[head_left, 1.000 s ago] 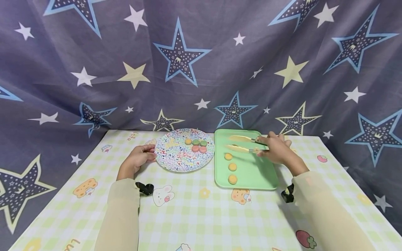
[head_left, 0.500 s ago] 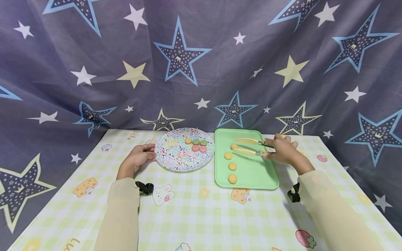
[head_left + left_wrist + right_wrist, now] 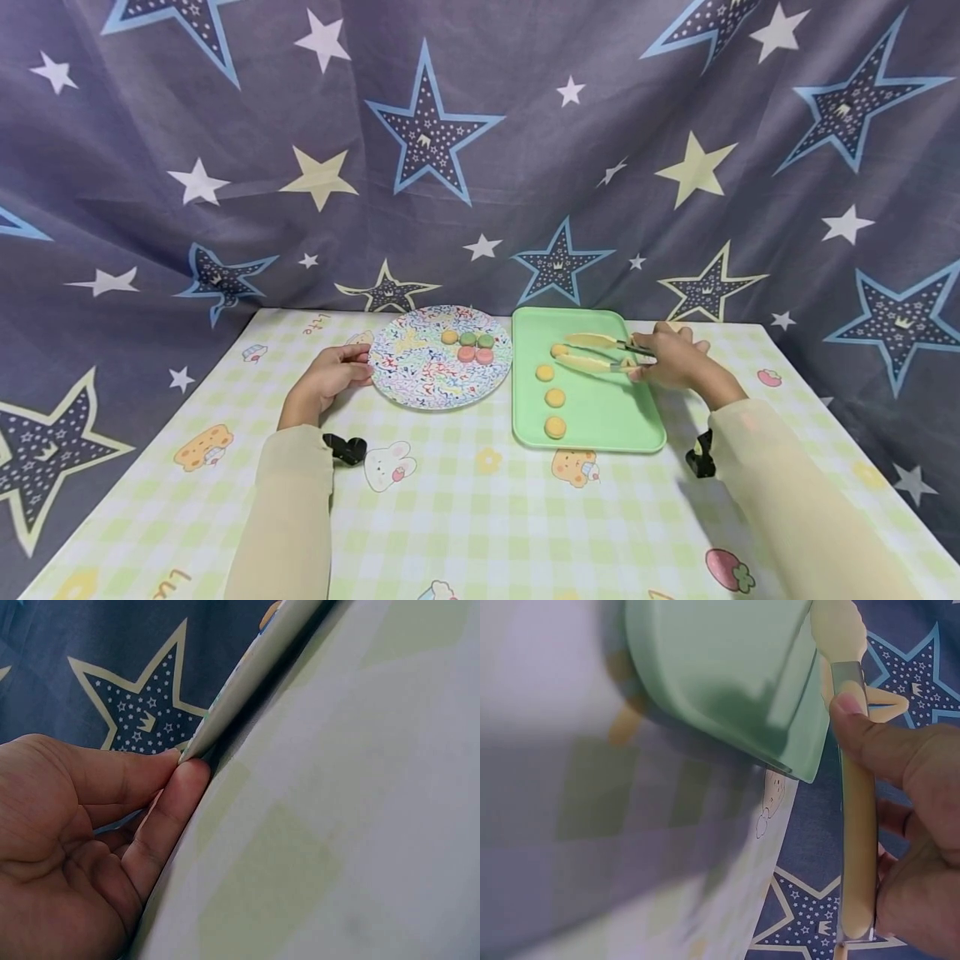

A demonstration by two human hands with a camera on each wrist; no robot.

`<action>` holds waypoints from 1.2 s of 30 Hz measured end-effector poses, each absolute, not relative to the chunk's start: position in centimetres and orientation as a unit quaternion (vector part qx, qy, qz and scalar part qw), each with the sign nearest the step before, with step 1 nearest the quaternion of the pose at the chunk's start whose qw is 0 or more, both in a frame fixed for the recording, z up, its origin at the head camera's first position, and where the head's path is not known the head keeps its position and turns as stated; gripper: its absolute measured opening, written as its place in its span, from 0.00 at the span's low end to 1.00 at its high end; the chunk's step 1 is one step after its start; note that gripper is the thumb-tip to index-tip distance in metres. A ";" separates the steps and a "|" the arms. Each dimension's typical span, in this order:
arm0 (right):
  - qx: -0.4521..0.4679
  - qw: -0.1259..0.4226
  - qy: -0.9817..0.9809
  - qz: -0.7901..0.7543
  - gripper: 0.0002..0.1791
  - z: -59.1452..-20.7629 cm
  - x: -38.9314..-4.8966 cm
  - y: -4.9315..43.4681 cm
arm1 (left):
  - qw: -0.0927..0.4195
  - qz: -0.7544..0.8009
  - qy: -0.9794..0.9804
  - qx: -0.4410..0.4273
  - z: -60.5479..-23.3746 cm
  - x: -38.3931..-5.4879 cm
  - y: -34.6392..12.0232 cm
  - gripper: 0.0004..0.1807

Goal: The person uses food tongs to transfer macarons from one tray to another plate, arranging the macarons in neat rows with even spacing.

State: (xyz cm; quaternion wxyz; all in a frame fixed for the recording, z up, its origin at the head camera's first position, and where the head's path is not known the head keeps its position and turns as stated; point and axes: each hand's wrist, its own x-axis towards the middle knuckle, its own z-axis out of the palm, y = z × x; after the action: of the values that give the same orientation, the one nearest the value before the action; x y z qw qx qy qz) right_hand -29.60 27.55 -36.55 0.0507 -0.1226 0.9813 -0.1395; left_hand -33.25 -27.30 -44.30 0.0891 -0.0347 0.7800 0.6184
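My left hand [image 3: 330,375] pinches the left rim of a round, colourfully speckled plate [image 3: 420,387] between thumb and fingers. The plate's edge [image 3: 247,675] shows from the side in the left wrist view. On the plate sit a yellow macaron [image 3: 449,337], two green ones [image 3: 477,341] and two pink ones [image 3: 476,355]. My right hand [image 3: 670,358] grips a pair of tongs [image 3: 592,364] with cream-coloured tips, arms spread apart, over the green tray [image 3: 611,417]. Beside the tips lies the farthest yellow macaron [image 3: 558,351]. Nearer along the tray's left side are more yellow macarons [image 3: 555,398].
The plate and tray stand side by side at the back of a table with a green checked cloth [image 3: 450,517] printed with cartoon figures. Behind them hangs a dark curtain [image 3: 480,150] with stars. Each wrist carries a small black device [image 3: 701,456].
My right hand has drawn the tongs to the right, and the farthest yellow macaron has come into view. Over the last half second the tongs hardly moved. The left hand and plate stayed put.
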 end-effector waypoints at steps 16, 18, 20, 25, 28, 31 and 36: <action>-0.132 0.048 0.980 -0.139 0.38 -36.7 -30.2 27.1 | 0.089 0.615 0.783 -0.041 -44.3 -33.1 -27.3 0.34; -0.132 0.047 0.980 -0.139 0.38 -36.7 -30.2 27.1 | 0.088 0.614 0.783 -0.042 -44.2 -33.1 -27.3 0.34; -0.131 0.045 0.980 -0.140 0.38 -36.8 -30.1 27.1 | 0.089 0.613 0.784 -0.040 -44.2 -33.1 -27.3 0.34; -0.129 0.038 0.980 -0.146 0.38 -36.9 -29.9 27.1 | 0.091 0.615 0.783 -0.036 -44.0 -33.1 -27.2 0.35; -0.130 0.035 0.980 -0.147 0.38 -37.0 -29.8 27.0 | 0.089 0.616 0.781 -0.039 -44.1 -33.1 -27.2 0.35; -0.133 0.032 0.980 -0.148 0.38 -37.0 -29.9 26.9 | 0.090 0.615 0.782 -0.037 -44.1 -33.1 -27.2 0.35; -0.141 0.019 0.979 -0.148 0.38 -36.8 -30.0 26.7 | 0.093 0.613 0.784 -0.034 -44.0 -32.9 -27.2 0.35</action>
State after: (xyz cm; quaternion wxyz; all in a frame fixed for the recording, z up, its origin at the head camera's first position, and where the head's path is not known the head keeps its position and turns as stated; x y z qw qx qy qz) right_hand -30.03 26.74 -36.76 0.0188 -0.1405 0.9788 -0.1480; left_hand -32.90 -27.18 -44.01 0.0932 -0.0344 0.7838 0.6130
